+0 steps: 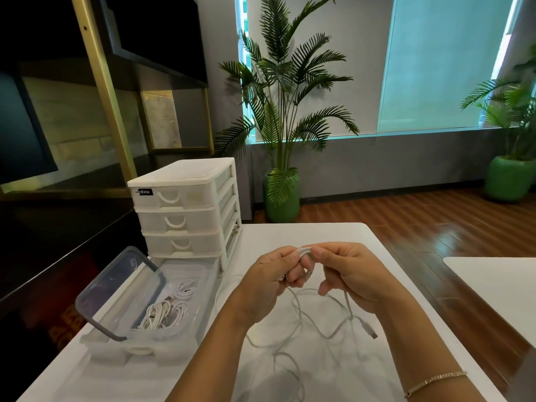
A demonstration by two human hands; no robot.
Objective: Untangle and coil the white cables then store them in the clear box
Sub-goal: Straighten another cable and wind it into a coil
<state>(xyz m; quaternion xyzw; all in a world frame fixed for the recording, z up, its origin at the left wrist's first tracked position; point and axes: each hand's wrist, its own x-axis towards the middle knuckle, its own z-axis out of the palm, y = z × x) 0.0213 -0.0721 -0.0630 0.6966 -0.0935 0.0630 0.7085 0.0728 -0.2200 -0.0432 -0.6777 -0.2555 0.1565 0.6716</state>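
My left hand (271, 278) and my right hand (346, 274) meet above the white table (374, 369), both pinching a white cable (317, 323) near one end. Short turns of it wrap my left fingers. The rest hangs in loose loops onto the table, with a plug (369, 330) dangling under my right hand. To the left stands the clear box (185, 329), open, with several coiled white cables (165, 311) inside. Its grey-rimmed lid (116, 288) leans tilted on the box's left side.
A white three-drawer organiser (188, 210) stands behind the clear box at the table's far left. A second white table edge (493, 274) shows at the right. Potted palms (282, 195) stand on the wooden floor beyond.
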